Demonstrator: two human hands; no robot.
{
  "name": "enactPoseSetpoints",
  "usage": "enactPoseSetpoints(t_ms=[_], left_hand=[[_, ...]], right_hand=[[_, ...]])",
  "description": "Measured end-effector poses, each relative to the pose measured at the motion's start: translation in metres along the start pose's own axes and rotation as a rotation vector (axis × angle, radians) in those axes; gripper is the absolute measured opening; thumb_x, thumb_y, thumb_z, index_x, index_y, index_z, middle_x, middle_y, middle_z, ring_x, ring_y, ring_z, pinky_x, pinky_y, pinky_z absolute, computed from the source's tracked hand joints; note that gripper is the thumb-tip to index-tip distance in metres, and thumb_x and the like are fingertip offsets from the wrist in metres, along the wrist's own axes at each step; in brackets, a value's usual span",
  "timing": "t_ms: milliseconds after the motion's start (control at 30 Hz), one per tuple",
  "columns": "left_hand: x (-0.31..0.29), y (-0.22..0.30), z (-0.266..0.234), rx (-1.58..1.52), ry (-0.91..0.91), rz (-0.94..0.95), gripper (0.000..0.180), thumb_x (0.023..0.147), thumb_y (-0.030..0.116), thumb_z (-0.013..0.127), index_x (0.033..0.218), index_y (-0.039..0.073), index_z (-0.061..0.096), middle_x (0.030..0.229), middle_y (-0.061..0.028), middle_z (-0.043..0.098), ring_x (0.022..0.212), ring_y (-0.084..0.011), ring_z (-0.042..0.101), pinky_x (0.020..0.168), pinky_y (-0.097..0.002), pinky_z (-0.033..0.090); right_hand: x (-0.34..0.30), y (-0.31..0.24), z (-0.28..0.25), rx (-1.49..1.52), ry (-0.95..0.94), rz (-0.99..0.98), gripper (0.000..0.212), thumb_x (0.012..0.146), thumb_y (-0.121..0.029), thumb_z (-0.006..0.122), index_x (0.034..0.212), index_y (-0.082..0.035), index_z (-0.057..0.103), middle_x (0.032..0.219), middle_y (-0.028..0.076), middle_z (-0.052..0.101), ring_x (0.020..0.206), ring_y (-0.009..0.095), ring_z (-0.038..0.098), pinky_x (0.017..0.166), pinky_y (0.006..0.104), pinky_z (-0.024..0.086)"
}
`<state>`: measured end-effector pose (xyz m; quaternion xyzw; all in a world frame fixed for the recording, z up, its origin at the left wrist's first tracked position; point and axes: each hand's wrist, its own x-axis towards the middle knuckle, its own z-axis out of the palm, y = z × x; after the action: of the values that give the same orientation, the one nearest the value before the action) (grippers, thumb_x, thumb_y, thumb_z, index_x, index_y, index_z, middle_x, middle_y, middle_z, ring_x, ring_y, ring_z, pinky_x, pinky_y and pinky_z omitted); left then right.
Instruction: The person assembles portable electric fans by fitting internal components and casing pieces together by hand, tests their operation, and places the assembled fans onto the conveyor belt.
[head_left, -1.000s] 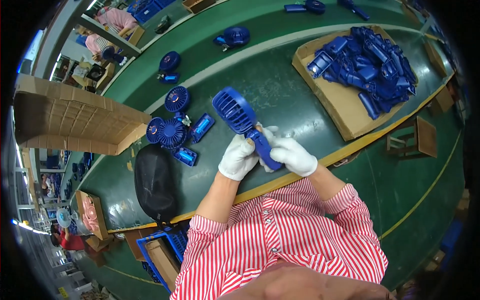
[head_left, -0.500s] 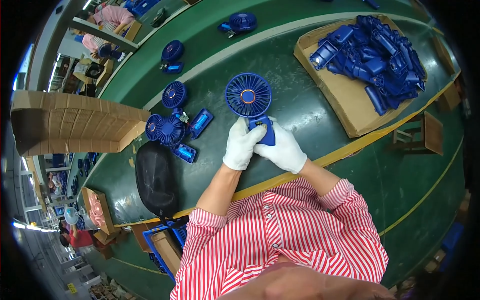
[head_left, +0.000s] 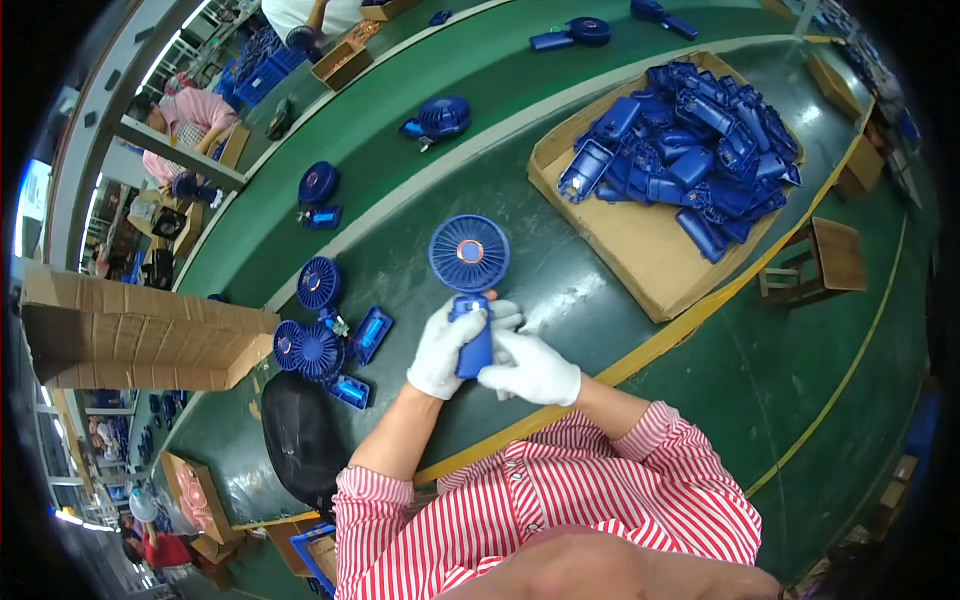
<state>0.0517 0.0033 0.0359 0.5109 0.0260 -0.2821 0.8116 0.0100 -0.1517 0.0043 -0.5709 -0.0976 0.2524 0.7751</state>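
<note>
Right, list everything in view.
Held fan: one, blue, centre
Fan heads: three, blue, clustered left of it
Farther fans: at least four, blue, across the top
Tray: one, brown, right
Shells: many, blue, in the tray
Large carton: one, brown, left
Bag: one, black, near edge, left
Pink parts: several, pink, lower left, boxed
Stool: one, brown, floor at right
Bench: one, green, centre
Co-workers: several, mixed clothing, background
Left grip: one, gloved white, holding the fan
Right grip: one, gloved white, beside it

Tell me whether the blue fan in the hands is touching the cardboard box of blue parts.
Apart: the head view shows green table between the fan and the box.
</note>
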Motion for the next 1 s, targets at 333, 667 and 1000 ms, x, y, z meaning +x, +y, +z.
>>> enactPoseSetpoints(t_ms=[333,667,1000], left_hand=[[0.058,0.083,-0.069,0.383,0.427,0.235,0.024,0.084,0.015,0.061,0.102,0.001,0.053,0.075,-0.0055,0.058,0.060,-0.0134,0.058,0.055,-0.0267,0.047],[0.099,0.197,-0.257,1.312,1.261,0.124,0.054,0.068,0.036,0.070,0.107,0.001,0.064,0.100,-0.0230,0.068,0.097,-0.0348,0.066,0.085,-0.0377,0.049],[0.156,0.203,-0.249,1.547,1.078,0.225,0.050,0.083,0.030,0.053,0.124,0.003,0.058,0.122,-0.0217,0.060,0.115,-0.0346,0.057,0.098,-0.0408,0.045]], right_hand=[[-0.003,0.012,-0.001,-0.390,0.065,-0.112,0.044,0.081,-0.020,0.070,0.118,-0.001,0.056,0.085,0.013,0.070,0.071,0.021,0.069,0.066,0.0330,0.054],[-0.001,0.006,-0.001,-0.557,0.039,-0.117,0.044,0.082,-0.019,0.067,0.119,-0.001,0.054,0.081,0.012,0.069,0.070,0.025,0.069,0.067,0.0352,0.054],[0.003,0.010,-0.003,-0.583,0.006,-0.100,0.043,0.084,-0.021,0.065,0.120,-0.002,0.053,0.082,0.012,0.069,0.072,0.028,0.068,0.068,0.0382,0.053]])
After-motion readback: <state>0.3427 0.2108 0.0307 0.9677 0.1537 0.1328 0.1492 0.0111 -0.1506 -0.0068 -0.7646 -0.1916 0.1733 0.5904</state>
